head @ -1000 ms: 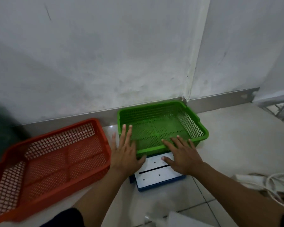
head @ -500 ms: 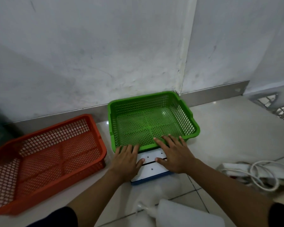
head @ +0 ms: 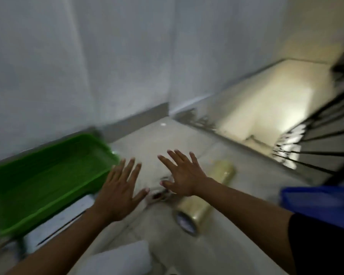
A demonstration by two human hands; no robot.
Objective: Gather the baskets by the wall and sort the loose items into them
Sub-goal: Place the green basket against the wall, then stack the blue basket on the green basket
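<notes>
The picture is blurred by motion. A green mesh basket lies on the floor by the wall at the left, on top of a white and blue board. My left hand hovers just right of the basket, fingers spread, holding nothing. My right hand is spread above the floor, also empty. A roll of clear tape lies on the tiles below my right wrist, and a second roll lies just beyond that wrist. Something small and dark lies between my hands, too blurred to name.
A blue container sits at the right edge. A stairwell with a black railing drops away at the far right. A white object lies at the bottom centre. The wall's grey skirting runs behind the basket.
The view has swung sharply right; the orange basket has left the frame. Both hands have lifted off the green basket and board and moved right, over the floor by the tape rolls.
</notes>
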